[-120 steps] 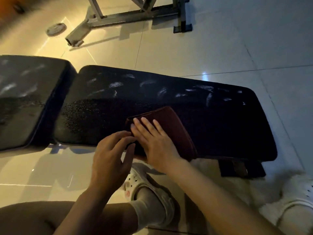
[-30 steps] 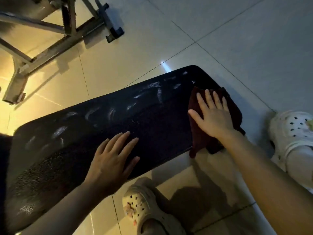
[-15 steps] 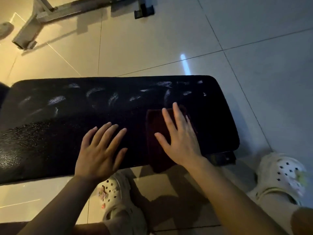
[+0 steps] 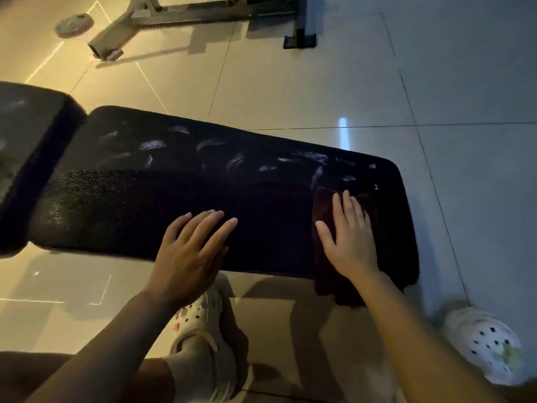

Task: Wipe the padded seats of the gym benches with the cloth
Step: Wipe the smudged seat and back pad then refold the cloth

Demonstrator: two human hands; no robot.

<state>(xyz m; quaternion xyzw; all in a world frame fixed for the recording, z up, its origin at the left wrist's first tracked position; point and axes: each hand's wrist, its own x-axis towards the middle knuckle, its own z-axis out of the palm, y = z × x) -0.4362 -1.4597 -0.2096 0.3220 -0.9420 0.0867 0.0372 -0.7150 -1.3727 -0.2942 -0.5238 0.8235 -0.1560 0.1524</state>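
Cloth (image 4: 322,210) is a dark reddish-brown folded rag, soft-looking, lying near the right end of the long bench seat (image 4: 180,196) with its lower edge drooping off the near side. Right hand (image 4: 350,239) lies flat on top of it, fingers straight and spread, pressing down, not gripping. Left hand (image 4: 189,254) rests flat on the bare pad just beside, fingers straight too, holding nothing. Seat is black pebbly vinyl, a rounded rectangle, with pale smeary streaks along the far half. A second black pad (image 4: 26,135) butts up on the left. Glossy floor tiles (image 4: 290,91), white holey clogs (image 4: 491,347), and a grey metal frame (image 4: 174,16) further back.
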